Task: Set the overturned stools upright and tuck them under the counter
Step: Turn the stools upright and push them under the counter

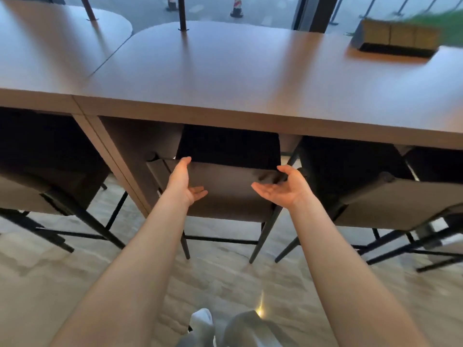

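Note:
A brown-backed stool (225, 194) with black legs stands upright in front of me, its dark seat pushed under the wooden counter (225, 71). My left hand (184, 181) is open, palm turned inward, at the left side of the stool's backrest. My right hand (280, 187) is open, palm up, just off the backrest's right top corner. Neither hand grips anything. A second upright stool (390, 196) sits under the counter to the right, and a third (37, 186) to the left.
A counter support panel (117, 159) stands left of the middle stool. A wooden planter box (398, 38) with green plants sits on the counter's far right. Two thin black posts (181, 13) rise from the countertop. Pale stone floor lies below; my feet (225, 329) show at the bottom edge.

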A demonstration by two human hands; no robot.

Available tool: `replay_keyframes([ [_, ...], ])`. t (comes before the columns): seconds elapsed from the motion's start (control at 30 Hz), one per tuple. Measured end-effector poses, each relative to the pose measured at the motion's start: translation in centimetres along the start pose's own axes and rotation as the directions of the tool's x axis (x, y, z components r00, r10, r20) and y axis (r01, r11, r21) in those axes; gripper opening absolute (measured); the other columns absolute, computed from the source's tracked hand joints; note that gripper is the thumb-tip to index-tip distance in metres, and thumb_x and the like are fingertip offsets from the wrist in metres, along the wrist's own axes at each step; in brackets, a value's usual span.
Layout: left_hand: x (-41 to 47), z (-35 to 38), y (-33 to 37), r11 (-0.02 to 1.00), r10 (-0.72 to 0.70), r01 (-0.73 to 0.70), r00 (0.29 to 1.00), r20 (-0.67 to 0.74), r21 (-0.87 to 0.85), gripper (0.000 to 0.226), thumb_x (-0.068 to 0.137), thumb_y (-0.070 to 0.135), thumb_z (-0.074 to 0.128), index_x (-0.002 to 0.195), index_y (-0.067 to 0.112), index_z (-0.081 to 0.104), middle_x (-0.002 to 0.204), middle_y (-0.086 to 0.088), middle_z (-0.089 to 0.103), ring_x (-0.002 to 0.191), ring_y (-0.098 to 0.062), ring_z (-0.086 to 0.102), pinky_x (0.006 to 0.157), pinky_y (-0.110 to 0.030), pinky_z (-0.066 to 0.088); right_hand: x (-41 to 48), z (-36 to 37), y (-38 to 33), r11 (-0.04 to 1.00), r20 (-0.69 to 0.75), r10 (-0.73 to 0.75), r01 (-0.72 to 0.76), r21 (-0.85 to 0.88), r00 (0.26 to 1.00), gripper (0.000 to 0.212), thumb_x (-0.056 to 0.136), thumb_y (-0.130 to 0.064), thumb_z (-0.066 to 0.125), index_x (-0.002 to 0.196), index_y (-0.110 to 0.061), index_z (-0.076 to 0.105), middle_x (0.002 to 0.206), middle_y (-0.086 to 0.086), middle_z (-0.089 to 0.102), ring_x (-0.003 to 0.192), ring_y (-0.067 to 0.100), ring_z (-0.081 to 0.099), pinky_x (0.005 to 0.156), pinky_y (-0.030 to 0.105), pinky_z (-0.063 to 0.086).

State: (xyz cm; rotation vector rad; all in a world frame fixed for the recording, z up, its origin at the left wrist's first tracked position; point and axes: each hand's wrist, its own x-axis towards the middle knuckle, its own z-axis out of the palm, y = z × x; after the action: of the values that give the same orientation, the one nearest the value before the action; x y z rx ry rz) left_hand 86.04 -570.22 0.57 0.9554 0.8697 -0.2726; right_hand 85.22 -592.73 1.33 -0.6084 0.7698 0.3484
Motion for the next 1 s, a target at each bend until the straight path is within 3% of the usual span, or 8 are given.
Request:
replay_keyframes([
  [0.2,1.5,-0.1,1.2,0.997,-0.052,0.055,0.995,0.081,-0.044,0.073,0.088,0.042,0.064,0.149,0.029,0.026,0.156,-0.013,0.022,0.127,-0.046,0.044,0.1,-0.056,0.044,0.2,0.4,0.7,0.997,-0.037,-0.056,0.058,0.052,0.998,0.043,0.093,-0.018,0.058,0.133,-0.014,0.043,0.137,0.028,0.044,0.12,0.049,0.049,0.094,0.059,0.048],
  [0.3,2.1,0.5,1.9,0.997,-0.05,0.057,0.992,0.115,-0.054,0.061,0.09,0.032,0.066,0.143,0.028,0.037,0.154,-0.013,0.027,0.124,-0.047,0.046,0.083,-0.055,0.054,0.8,0.7,0.9,0.994,-0.044,-0.078,0.081,0.069,0.996,0.038,0.094,-0.016,0.058,0.13,-0.014,0.046,0.135,0.026,0.044,0.124,0.049,0.046,0.093,0.059,0.049],
  [0.43,2.8,1.1,1.9,1.0,0.025,-0.024,0.996,0.08,-0.013,0.035,0.093,0.003,0.054,0.126,0.013,0.046,0.128,-0.017,0.048,0.089,-0.037,0.061,0.067,-0.045,0.059,1.9,1.1,0.5,0.994,-0.032,-0.111,0.111,0.017,0.993,0.037,0.098,-0.003,0.041,0.134,-0.011,0.042,0.139,0.028,0.041,0.125,0.054,0.042,0.093,0.061,0.048],
  [0.6,3.3,1.4,1.7,0.997,0.073,-0.072,0.996,0.059,-0.008,0.026,0.092,-0.004,0.047,0.116,0.007,0.049,0.102,-0.016,0.052,0.079,-0.035,0.066,0.064,-0.04,0.061,2.5,1.0,0.3,0.992,-0.023,-0.125,0.125,-0.027,0.992,0.039,0.097,0.001,0.037,0.135,-0.007,0.039,0.138,0.032,0.04,0.122,0.062,0.041,0.083,0.057,0.053],
  [1.0,2.9,0.8,1.3,0.992,0.119,-0.123,0.985,0.126,0.022,0.016,0.094,-0.006,0.041,0.091,0.009,0.047,0.102,-0.018,0.052,0.091,-0.036,0.063,0.072,-0.041,0.059,2.3,0.7,1.1,0.983,-0.008,-0.184,0.183,-0.006,0.983,0.038,0.097,0.005,0.032,0.133,-0.004,0.039,0.135,0.029,0.045,0.125,0.057,0.042,0.093,0.061,0.047],
])
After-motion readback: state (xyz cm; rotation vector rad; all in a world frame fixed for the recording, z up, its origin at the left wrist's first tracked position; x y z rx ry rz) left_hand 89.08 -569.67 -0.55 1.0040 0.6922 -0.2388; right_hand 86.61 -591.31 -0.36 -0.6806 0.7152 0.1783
